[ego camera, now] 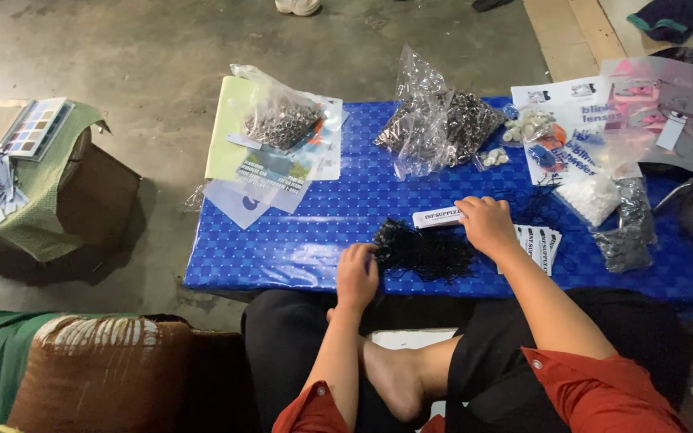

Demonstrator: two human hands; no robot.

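Nearest me, my left hand (358, 274) rests curled at the near edge of the tangled heap of thin black strings (424, 250), fingers touching its left end; whether it pinches any I cannot tell. My right hand (487, 224) lies beyond the heap, fingers closed on a narrow white printed card tag (437, 216), with a fan of similar white tags (541, 241) just beside the wrist. Farther off sit clear plastic bags of small metal rings (435, 124) on the low blue checkered table (282, 248), bare concrete floor (146, 48) behind.

Red rolled-up sleeves with white snap buttons, black trousers, bare foot.
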